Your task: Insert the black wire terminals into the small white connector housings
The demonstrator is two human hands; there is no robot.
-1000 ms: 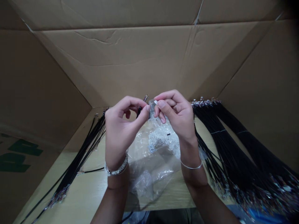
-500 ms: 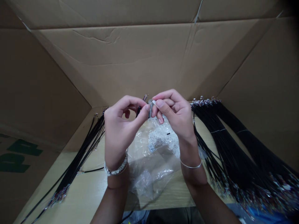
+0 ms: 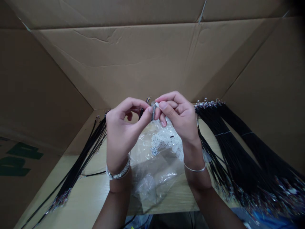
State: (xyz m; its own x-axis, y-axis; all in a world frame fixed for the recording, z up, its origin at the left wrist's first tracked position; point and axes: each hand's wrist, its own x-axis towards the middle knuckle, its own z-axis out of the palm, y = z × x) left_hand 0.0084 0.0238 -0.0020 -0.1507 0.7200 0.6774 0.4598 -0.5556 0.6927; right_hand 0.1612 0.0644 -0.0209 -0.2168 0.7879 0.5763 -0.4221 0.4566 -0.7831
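My left hand (image 3: 125,133) pinches a black cord (image 3: 141,113) between thumb and fingers, and a small metal end (image 3: 148,100) shows above them. My right hand (image 3: 176,117) holds a small white piece (image 3: 156,104) at its fingertips, a short gap from the cord. Just below that piece, a narrow clear part (image 3: 153,112) stands between my hands, but I cannot tell exactly what it is. Under my hands lies a clear plastic bag (image 3: 154,178) of small white parts (image 3: 164,140), with a small printed label (image 3: 154,151) on it.
Large bundles of black cords (image 3: 233,152) lie to the right, and a thinner bundle (image 3: 88,152) lies to the left. Both rest on a light wood surface (image 3: 95,190). Brown cardboard sheets (image 3: 111,54) rise behind and beside the work area.
My right hand has shifted slightly left, bringing the small white piece a little closer to the cord. The left hand's grip and the surrounding cords look unchanged.
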